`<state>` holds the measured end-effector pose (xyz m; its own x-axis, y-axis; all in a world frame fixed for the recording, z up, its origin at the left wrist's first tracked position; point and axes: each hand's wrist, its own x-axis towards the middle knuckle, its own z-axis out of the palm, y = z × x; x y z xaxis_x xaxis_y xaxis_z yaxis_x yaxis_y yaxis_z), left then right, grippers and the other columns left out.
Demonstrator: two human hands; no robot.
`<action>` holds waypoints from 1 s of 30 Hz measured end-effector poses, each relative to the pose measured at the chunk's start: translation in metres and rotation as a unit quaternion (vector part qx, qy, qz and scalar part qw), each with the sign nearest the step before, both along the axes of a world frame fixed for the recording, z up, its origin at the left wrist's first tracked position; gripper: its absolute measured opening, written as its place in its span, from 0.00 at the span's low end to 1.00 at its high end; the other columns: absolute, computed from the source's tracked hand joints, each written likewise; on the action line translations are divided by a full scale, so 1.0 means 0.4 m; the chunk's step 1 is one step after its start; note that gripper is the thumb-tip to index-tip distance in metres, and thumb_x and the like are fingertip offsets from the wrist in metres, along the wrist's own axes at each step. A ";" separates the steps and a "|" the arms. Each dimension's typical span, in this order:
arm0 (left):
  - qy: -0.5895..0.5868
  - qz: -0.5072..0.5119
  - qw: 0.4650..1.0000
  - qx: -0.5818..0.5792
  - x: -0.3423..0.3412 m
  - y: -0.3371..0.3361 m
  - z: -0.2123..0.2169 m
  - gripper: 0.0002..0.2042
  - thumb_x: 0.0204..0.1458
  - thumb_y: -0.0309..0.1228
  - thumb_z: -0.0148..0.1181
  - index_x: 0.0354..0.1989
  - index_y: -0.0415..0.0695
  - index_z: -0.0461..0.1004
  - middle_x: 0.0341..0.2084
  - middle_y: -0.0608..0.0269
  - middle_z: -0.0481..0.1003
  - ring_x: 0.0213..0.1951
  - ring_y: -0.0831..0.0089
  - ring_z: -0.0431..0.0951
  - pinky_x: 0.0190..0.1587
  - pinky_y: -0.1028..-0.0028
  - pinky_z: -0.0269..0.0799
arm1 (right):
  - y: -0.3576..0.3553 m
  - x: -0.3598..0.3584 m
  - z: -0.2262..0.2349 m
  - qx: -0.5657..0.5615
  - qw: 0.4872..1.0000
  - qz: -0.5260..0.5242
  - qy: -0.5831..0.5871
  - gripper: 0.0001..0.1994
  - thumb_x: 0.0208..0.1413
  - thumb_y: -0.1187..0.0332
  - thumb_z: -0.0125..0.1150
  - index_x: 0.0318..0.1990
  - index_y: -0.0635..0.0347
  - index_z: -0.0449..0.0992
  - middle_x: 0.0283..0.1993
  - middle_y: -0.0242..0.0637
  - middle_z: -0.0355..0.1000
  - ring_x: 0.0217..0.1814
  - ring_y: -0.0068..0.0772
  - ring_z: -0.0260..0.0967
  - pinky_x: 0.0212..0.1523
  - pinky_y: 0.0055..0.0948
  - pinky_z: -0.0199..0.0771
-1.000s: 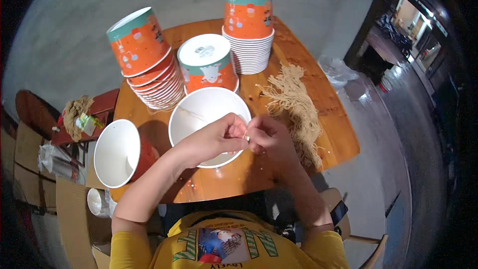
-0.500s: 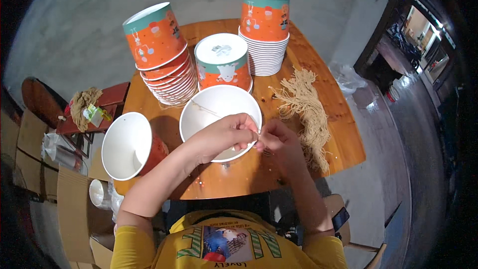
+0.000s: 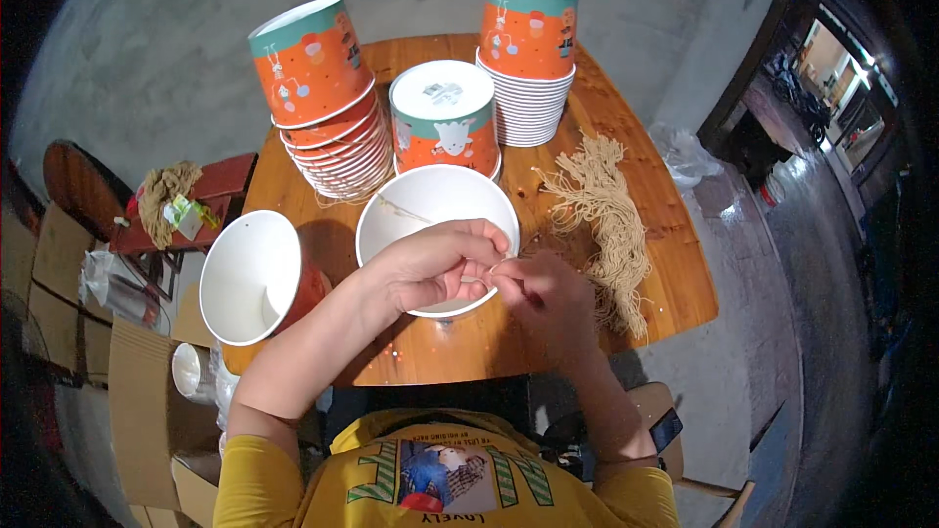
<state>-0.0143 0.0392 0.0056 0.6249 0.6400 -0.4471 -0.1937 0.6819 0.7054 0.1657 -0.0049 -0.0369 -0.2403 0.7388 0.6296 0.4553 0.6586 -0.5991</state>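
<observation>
Directly in front of me a white-lined paper bucket (image 3: 430, 194) stands with its mouth toward me. A thin beige string (image 3: 403, 212) shows against its inner wall. Over the right part of the rim, my left hand (image 3: 445, 262) pinches the string with thumb and forefinger, its other fingers loosely curled. My right hand (image 3: 550, 295) meets it there, fingers closed on the string too; the pinched bit is tiny and partly hidden by the fingers. To the right of my right hand lies a bundle of beige strings (image 3: 611, 225) on the wooden table.
Upside-down orange and green paper buckets rise in a left stack (image 3: 313, 68) and a right stack (image 3: 528, 34), with a shorter one (image 3: 445, 117) between. Another white-lined bucket (image 3: 249, 279) tilts at the table's left edge. Beyond stands a red stool (image 3: 230, 191) with a cloth.
Both hands have shifted slightly left at the bucket's rim, and my right hand has turned more over the pinched string. The view has tilted a little; the buckets stay put.
</observation>
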 end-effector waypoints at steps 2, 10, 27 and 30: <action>0.014 -0.004 0.999 0.039 0.001 -0.001 -0.001 0.07 0.48 0.20 0.52 0.34 0.46 0.68 0.26 0.71 0.71 0.27 0.83 0.71 0.28 0.84 0.66 | -0.009 0.005 0.006 0.057 0.994 -0.044 -0.087 0.08 0.47 0.71 0.64 0.36 0.55 0.76 0.26 0.37 0.68 0.25 0.37 0.69 0.25 0.30 0.68; 0.122 0.034 0.972 0.197 0.034 -0.026 -0.001 0.07 0.48 0.22 0.50 0.35 0.47 0.64 0.26 0.70 0.69 0.23 0.82 0.71 0.27 0.84 0.62 | -0.023 0.001 0.064 0.070 0.977 -0.037 -0.196 0.05 0.48 0.70 0.61 0.34 0.54 0.75 0.26 0.37 0.69 0.27 0.41 0.70 0.26 0.37 0.69; 0.224 -0.012 0.876 0.428 0.013 -0.025 -0.008 0.02 0.61 0.25 0.46 0.39 0.43 0.60 0.27 0.69 0.61 0.28 0.81 0.62 0.33 0.81 0.61 | 0.013 0.027 0.042 -0.236 0.962 -0.026 0.138 0.05 0.55 0.72 0.56 0.38 0.60 0.73 0.24 0.23 0.63 0.26 0.14 0.58 0.28 0.19 0.61; 0.286 -0.001 0.800 0.528 0.021 -0.034 0.001 0.04 0.60 0.26 0.47 0.39 0.43 0.59 0.28 0.65 0.63 0.31 0.76 0.65 0.35 0.78 0.64 | 0.028 0.038 0.039 -0.202 0.977 0.017 0.073 0.10 0.54 0.69 0.58 0.42 0.61 0.72 0.33 0.41 0.73 0.35 0.32 0.73 0.38 0.28 0.72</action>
<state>-0.0061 0.0257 0.0058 0.5129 0.8486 0.1297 0.3661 -0.3529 0.8611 0.1808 0.0064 -0.0214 -0.1984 0.9272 0.3177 0.3285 0.3683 -0.8698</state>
